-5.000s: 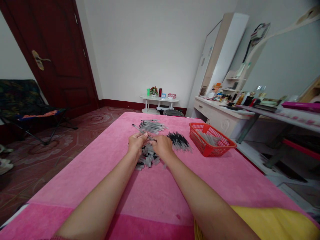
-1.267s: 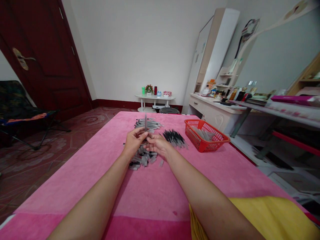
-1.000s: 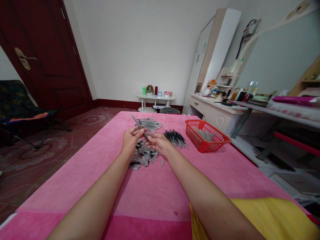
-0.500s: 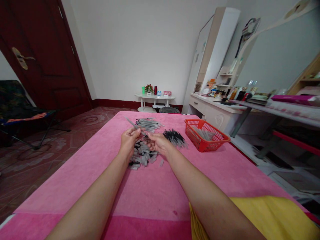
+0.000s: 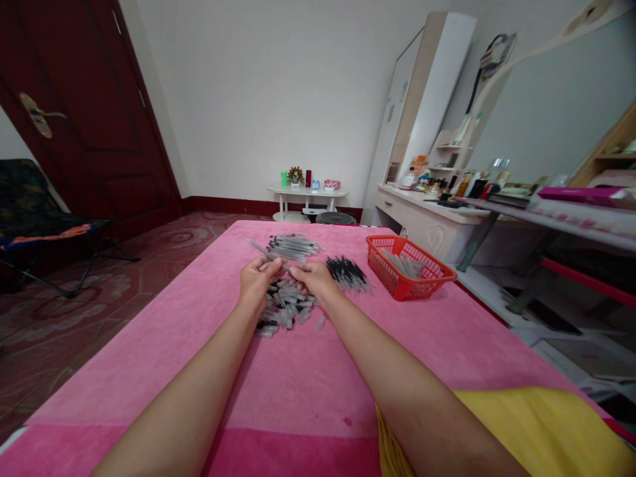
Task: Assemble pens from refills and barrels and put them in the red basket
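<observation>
A slim grey translucent pen [image 5: 258,248] slants up and to the left out of my left hand [image 5: 254,281], which is closed around it. My right hand [image 5: 317,279] pinches the pen's near end, where a pale pen cap seems to sit, mostly hidden by the fingers. Both hands meet just above a pile of clear and black pen caps [image 5: 285,311]. One loose cap [image 5: 320,323] lies apart, to the right of the pile. Behind my hands lies a row of grey pens [image 5: 294,248]. Right of my right hand is a bunch of black-tipped pen parts [image 5: 348,273].
An orange-red plastic basket [image 5: 410,290] holding translucent tubes [image 5: 405,265] stands right on the pink cloth [image 5: 298,391]. A yellow cloth [image 5: 536,424] lies at the near right corner. Beyond are a white side table [image 5: 308,192], a cluttered dresser [image 5: 427,215] and a folding chair [image 5: 50,218].
My hands have drawn slightly closer together along the pen. The dark tip seen between them earlier is now covered by something pale. The piles look the same.
</observation>
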A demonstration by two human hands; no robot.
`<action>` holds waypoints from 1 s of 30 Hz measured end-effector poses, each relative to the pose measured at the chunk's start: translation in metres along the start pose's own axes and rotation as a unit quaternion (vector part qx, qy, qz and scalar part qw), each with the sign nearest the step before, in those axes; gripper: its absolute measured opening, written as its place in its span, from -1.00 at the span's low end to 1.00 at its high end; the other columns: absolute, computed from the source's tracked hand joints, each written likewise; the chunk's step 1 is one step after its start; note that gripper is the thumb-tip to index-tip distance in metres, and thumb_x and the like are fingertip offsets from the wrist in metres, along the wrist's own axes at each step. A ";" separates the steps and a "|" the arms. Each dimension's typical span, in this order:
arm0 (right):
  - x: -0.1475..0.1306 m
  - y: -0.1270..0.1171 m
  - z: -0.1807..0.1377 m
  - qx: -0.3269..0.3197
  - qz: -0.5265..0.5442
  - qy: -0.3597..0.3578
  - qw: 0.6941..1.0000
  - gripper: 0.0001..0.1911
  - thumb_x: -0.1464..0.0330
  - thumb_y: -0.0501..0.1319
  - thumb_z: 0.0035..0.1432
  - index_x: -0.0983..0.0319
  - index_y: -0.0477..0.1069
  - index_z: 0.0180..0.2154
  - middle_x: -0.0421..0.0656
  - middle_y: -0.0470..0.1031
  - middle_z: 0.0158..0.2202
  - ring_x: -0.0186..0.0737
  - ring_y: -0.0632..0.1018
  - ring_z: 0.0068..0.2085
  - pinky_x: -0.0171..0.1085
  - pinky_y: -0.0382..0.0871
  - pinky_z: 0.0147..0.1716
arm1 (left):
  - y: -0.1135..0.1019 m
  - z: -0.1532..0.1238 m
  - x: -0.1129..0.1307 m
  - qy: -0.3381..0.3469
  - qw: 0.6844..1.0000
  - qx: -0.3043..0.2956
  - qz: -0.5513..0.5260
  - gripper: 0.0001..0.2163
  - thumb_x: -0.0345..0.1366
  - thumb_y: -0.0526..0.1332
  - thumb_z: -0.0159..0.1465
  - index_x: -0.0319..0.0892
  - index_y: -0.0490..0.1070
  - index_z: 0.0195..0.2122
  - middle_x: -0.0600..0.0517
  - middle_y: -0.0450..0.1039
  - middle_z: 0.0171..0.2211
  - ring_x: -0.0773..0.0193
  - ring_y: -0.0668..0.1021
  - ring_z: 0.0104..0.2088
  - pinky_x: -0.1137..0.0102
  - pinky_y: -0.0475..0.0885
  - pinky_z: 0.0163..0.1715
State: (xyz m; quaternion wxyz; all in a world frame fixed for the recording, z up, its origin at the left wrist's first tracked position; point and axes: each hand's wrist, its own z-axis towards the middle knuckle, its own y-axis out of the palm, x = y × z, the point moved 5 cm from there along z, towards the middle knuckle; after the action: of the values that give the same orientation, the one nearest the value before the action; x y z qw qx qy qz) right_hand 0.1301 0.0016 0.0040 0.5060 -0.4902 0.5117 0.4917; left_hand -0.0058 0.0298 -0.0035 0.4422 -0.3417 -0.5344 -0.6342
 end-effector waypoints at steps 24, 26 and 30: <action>0.000 0.003 -0.003 -0.051 0.016 0.029 0.998 -0.82 0.30 0.28 0.03 0.30 0.41 -0.41 -0.23 0.46 -0.58 -0.45 0.38 -0.66 -0.47 0.21 -0.73 | 0.001 -0.003 0.003 0.001 1.000 0.006 0.008 -0.60 -0.13 0.44 -0.18 -0.30 0.44 -0.40 0.00 0.51 -0.46 0.37 0.51 -0.53 0.43 0.44 -0.43; 0.000 0.005 -0.003 -0.064 -0.004 0.036 0.997 -0.78 0.26 0.24 0.08 0.31 0.43 -0.44 -0.21 0.46 -0.59 -0.46 0.37 -0.67 -0.46 0.22 -0.73 | 0.000 -0.002 0.002 -0.001 1.000 0.011 0.008 -0.60 -0.13 0.44 -0.18 -0.29 0.44 -0.41 0.02 0.50 -0.49 0.38 0.50 -0.55 0.44 0.44 -0.44; 0.000 -0.005 0.002 -0.011 -0.111 -0.016 0.994 -0.87 0.36 0.28 0.00 0.30 0.43 -0.48 -0.24 0.43 -0.64 -0.46 0.36 -0.68 -0.47 0.23 -0.70 | -0.008 0.001 0.000 -0.018 0.998 0.058 -0.020 -0.62 -0.15 0.44 -0.19 -0.27 0.38 -0.46 0.05 0.49 -0.51 0.38 0.51 -0.57 0.42 0.47 -0.45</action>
State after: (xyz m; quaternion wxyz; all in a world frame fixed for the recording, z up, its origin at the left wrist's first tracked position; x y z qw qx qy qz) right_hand 0.1347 0.0037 0.0043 0.5601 -0.5417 0.4406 0.4457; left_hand -0.0137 0.0310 -0.0060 0.4387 -0.3157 -0.5851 -0.6046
